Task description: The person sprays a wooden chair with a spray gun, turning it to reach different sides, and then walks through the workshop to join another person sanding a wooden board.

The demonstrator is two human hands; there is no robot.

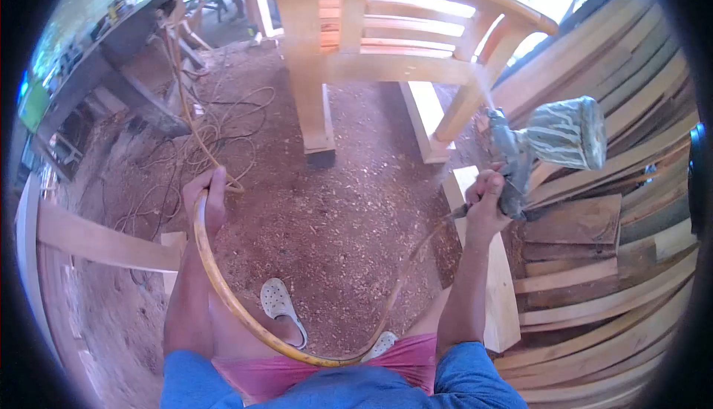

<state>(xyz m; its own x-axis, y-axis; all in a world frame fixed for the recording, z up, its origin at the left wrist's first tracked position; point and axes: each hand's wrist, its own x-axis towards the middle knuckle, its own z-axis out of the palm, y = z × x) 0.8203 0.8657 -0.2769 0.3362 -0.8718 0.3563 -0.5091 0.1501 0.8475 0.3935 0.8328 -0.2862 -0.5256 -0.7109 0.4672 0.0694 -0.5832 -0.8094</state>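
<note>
My right hand [488,199] is wrapped round the handle of a spray gun [512,156], whose paint-streaked cup [568,134] sticks out to the right. A pale mist leaves the nozzle toward the leg of a wooden bench [401,67] ahead of me. In my left hand [208,193] is a yellow air hose [230,301], gripped with the fingers closed. The hose loops down across my lap and rises to the gun's handle. Beyond my left hand it runs on toward a workbench at the upper left.
Stacked timber boards [609,283] line the right side. A pale wooden beam [494,290] lies beside my right forearm. Tangled hose and cord [230,123] cover the ground at left, near a dark workbench [126,45]. Another wooden piece [108,238] stands at my left.
</note>
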